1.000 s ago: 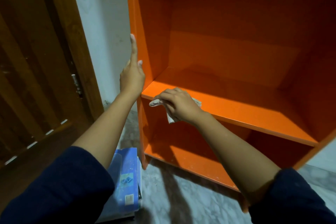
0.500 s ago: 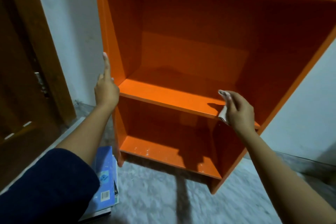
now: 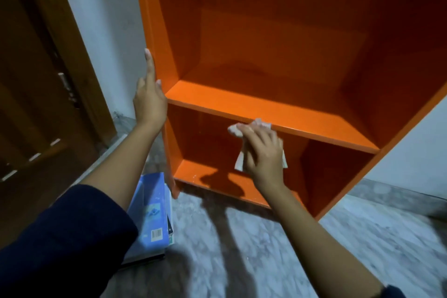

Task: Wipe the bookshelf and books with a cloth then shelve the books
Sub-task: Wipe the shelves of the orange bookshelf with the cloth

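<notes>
While right hand (image 3: 263, 152) clutches cloth (image 3: 234, 129), left hand (image 3: 150, 101) lies flat on bookshelf (image 3: 154, 19); books (image 3: 152, 213) beside it.

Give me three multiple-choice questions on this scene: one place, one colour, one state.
1. The books are: A on the middle shelf B on the floor beside the bookshelf C on the bottom shelf
2. The bookshelf is: A orange B white C blue
3. The right hand is: A idle B gripping a book C holding the cloth at a shelf edge
Answers: B, the stack lies on the floor; A, every panel is orange; C, fingers curl round the cloth.
</notes>
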A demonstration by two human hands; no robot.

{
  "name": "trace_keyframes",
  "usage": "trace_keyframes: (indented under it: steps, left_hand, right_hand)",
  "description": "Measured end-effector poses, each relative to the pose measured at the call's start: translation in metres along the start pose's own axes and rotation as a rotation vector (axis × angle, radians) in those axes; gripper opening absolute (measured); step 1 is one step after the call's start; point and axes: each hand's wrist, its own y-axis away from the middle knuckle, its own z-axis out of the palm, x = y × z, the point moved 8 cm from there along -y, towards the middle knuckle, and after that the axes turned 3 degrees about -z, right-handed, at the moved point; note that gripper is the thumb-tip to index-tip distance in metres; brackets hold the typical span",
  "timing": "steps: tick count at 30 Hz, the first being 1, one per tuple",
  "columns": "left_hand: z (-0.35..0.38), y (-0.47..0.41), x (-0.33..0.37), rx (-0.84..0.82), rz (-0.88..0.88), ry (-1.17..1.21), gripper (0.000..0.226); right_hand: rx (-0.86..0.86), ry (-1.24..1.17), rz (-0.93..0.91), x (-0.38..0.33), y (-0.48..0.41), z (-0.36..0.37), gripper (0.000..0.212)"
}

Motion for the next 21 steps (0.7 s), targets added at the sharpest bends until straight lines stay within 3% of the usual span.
trace_keyframes:
  steps: [3,9,12,15,21]
  left_hand:
    - [0.011,0.011,-0.014,-0.016,0.006,0.051,0.055]
    - [0.053,0.037,-0.059,-0.066,0.096,0.163,0.053]
    - [0.071,0.044,-0.076,-0.035,0.087,0.182,0.053]
    - [0.078,0.047,-0.078,0.045,0.063,0.21,0.053]
    - [0.086,0.047,-0.092,0.183,0.039,0.171,0.053]
  right_hand:
    - [-0.074,0.031,0.118,0.038,0.055,0.028,0.035]
    - [-0.113,0.253,0.724,0.18,0.152,0.029,0.034]
    - [-0.304,0.36,0.928,0.222,0.186,0.044,0.035]
    - [-0.517,0.442,0.905,0.232,0.204,0.073,0.037]
    - [-0.638,0.564,0.853,0.24,0.202,0.105,0.049]
